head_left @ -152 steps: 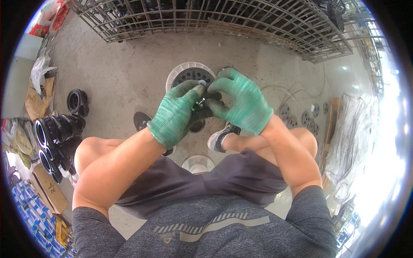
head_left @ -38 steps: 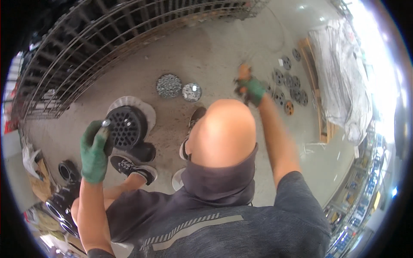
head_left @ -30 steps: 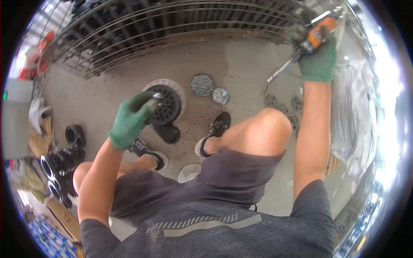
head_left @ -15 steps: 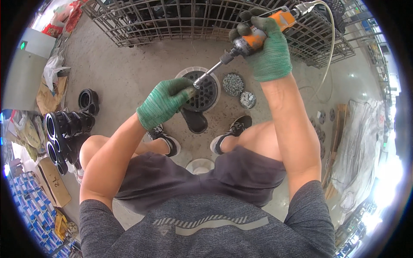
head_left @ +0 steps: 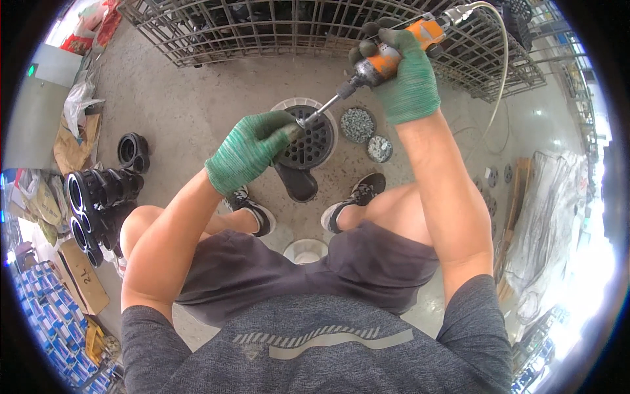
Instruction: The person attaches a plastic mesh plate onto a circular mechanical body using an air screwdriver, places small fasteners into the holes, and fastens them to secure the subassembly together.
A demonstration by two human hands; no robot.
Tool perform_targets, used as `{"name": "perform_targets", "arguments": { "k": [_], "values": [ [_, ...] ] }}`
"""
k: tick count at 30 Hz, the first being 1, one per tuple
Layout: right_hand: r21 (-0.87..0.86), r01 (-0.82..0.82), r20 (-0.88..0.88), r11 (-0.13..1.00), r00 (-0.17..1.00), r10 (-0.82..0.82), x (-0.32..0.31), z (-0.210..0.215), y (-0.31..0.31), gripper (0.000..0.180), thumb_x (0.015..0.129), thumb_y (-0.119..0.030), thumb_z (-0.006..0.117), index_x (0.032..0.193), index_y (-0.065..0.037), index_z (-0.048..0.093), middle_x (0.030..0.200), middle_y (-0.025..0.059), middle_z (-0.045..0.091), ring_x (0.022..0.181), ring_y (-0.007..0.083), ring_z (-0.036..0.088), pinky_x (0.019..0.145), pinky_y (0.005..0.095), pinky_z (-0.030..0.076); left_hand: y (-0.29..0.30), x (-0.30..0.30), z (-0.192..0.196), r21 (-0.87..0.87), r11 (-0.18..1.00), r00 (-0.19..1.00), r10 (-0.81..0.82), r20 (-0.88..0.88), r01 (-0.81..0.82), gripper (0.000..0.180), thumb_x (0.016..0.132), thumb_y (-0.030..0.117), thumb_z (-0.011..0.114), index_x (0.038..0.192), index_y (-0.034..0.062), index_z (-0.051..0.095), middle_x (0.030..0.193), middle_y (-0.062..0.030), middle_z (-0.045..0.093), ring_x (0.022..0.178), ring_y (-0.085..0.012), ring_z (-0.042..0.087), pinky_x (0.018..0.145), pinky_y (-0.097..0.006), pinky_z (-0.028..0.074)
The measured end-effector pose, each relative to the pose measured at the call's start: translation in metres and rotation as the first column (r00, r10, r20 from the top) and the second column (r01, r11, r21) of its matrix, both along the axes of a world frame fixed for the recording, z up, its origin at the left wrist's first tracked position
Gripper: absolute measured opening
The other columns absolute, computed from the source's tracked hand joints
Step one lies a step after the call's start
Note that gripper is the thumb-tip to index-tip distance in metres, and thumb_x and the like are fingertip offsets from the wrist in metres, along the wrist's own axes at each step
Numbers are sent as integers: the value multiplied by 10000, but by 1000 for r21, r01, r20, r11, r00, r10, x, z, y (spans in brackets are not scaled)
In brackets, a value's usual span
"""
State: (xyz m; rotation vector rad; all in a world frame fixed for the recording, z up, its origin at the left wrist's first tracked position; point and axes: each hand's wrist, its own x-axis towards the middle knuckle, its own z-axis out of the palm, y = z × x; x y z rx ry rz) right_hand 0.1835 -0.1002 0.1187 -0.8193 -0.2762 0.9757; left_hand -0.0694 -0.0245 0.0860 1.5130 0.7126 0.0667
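Observation:
In my right hand (head_left: 413, 88) is an orange and grey air screwdriver (head_left: 386, 62), its long silver bit (head_left: 325, 108) slanting down to the left. My gloved left hand (head_left: 246, 150) pinches thumb and fingers together at the bit's tip; what lies between the fingertips is too small to make out. Both gloves are green with dark fingertips. Below the bit, a round black part with a holed, grate-like face (head_left: 314, 150) rests in a pale ring, and a black stem-like piece (head_left: 298, 184) juts toward me. Two small bowls of metal fasteners, a larger bowl (head_left: 357, 125) and a smaller bowl (head_left: 379, 149), stand to its right.
A wire cage (head_left: 230, 36) holding dark parts spans the far side. A pale air hose (head_left: 505, 65) loops down at the right. Black ringed parts (head_left: 98, 197) are stacked at the left, near a cardboard box (head_left: 84, 282). Wooden strips (head_left: 515, 210) lie at the right.
My left hand and the bit's tip have shifted slightly toward the far side. My right hand has moved a little to the left with the screwdriver.

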Motion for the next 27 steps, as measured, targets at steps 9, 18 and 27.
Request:
{"name": "perform_targets", "arguments": {
  "k": [9,18,27],
  "values": [
    [36,101,-60,994,993,-99,10,3,-2,142,897,-59,646,1009,-8,576,954,139,664,768,207,660,780,445,616,-2,1,-5,73,997,1000,-9,29,6,334,1022,307,607,1161,8,662,738,28,539,642,-57,477,578,-243,420],
    [45,40,-98,998,995,-36,6,-3,0,140,909,-53,641,1018,-7,567,948,141,661,757,212,657,741,423,605,-3,1,-4,128,991,999,-44,4,43,300,1008,252,630,1141,-14,673,752,12,572,672,-66,502,605,-254,441],
    [3,8,-99,1000,995,-7,5,-11,-3,163,882,-63,697,1008,-8,608,934,130,681,819,238,682,737,401,608,-1,7,-26,295,950,993,78,90,-101,238,966,120,695,1154,-25,696,838,-12,675,764,-81,554,696,-271,497]
  ]
}}
